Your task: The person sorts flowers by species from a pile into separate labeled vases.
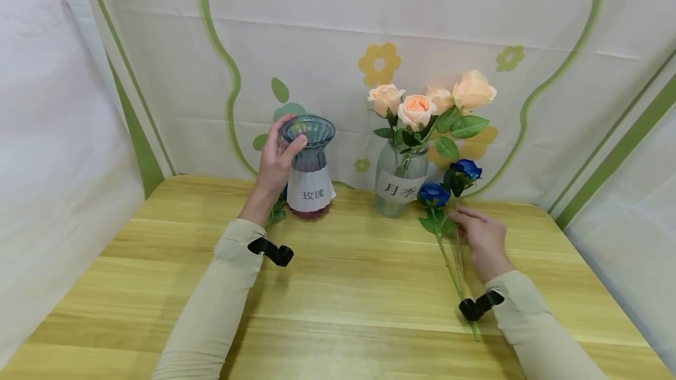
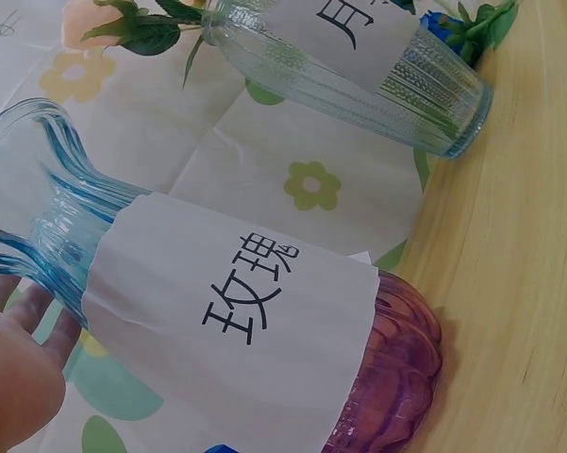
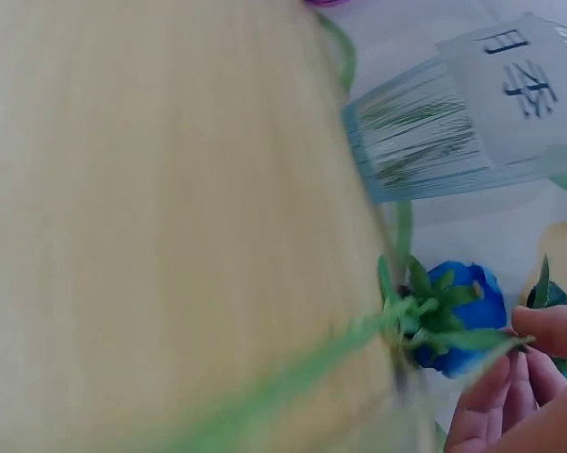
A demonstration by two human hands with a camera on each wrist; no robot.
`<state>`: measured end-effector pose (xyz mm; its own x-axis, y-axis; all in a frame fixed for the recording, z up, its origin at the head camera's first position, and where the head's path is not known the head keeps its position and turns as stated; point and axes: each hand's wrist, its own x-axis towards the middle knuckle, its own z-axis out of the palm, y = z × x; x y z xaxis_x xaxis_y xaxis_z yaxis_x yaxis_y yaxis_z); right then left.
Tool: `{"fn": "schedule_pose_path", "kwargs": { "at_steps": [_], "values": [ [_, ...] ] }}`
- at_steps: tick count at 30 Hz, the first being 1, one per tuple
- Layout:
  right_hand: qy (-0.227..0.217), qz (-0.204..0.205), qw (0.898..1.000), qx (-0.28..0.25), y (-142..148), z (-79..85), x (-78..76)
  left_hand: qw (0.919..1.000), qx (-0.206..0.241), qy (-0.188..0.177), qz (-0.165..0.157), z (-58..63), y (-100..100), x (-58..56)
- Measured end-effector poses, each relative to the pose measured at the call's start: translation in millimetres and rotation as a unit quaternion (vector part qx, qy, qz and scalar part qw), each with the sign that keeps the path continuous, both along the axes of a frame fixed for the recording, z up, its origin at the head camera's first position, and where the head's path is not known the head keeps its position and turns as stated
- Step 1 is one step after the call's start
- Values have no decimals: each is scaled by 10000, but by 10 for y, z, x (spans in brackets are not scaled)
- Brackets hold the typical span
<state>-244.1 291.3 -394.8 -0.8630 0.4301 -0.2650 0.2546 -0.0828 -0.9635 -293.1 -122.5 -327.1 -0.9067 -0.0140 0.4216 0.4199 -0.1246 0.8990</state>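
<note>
White backdrop cloth [image 1: 296, 57], flower print, behind at 12 o'clock. Wooden bench [image 1: 348, 304] in front. Pale sleeves [image 1: 206, 304] come in from 7 and 5 o'clock. Clear vase [image 1: 391, 209] at the bench's 1 o'clock, near the back edge; peach flowers [image 1: 417, 111] stick up out of it. Blue-purple vase [image 1: 310, 160] at the bench's 11 o'clock, upright, gap between it and the clear one. Left hand [image 1: 277, 160] at that vase's 9 o'clock, partly closed round the rim, thumb on near side, fingers behind. Right hand [image 1: 483, 242] at the clear vase's 4 o'clock, thumb and fingers nearly together, pinching upper blue flower [image 1: 467, 169] below its head. Lower blue flower [image 1: 433, 193] at that hand's 10 o'clock, near the clear vase, stem toward 5; can't tell if also held. Third blue flower [image 1: 283, 194], mostly hidden, at the blue-purple vase's 8 o'clock. Paper labels [image 1: 307, 186], black characters, one per vase. Black wrist cameras [image 1: 270, 251] on both cuffs. Right wrist view partly blurred.
</note>
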Motion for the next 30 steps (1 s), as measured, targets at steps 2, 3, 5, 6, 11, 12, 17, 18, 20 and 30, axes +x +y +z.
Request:
{"fn": "schedule_pose_path", "kwargs": {
  "at_steps": [2, 3, 5, 6, 11, 12, 17, 18, 20, 30],
  "values": [
    [90, -131, 9994, -299, 32, 27, 5, 10000, 17, -11, -20, 3, 8, 3],
    [168, -213, 9984, -499, 43, 47, 10, 10000, 15, -17, -23, 3, 11, 3],
    [345, -430, 9949, -846, 58, 92, 21, 10000, -3, -36, -19, 1, 15, 0],
    [438, -535, 9921, -1050, 64, 120, 28, 10000, -5, -39, -17, 0, 16, -3],
    [1053, -923, 9682, -2074, 77, 280, 70, 10000, 0, -31, 9, -4, 15, -9],
    [1165, -948, 9618, -2290, 79, 311, 81, 10000, 7, -21, 13, -3, 14, -8],
    [1518, -1197, 9331, -3034, 76, 432, 154, 10000, 31, 0, 21, -2, 6, -5],
    [1585, -1295, 9286, -3094, 69, 445, 169, 10000, 35, -2, 19, -3, 5, -6],
    [1720, -1527, 9195, -3188, 50, 466, 195, 10000, 45, 9, 8, -7, 3, -13],
    [2605, -1830, 8820, -3474, -189, 640, 327, 10000, 36, 58, -4, -19, 2, -23]
  ]
}}
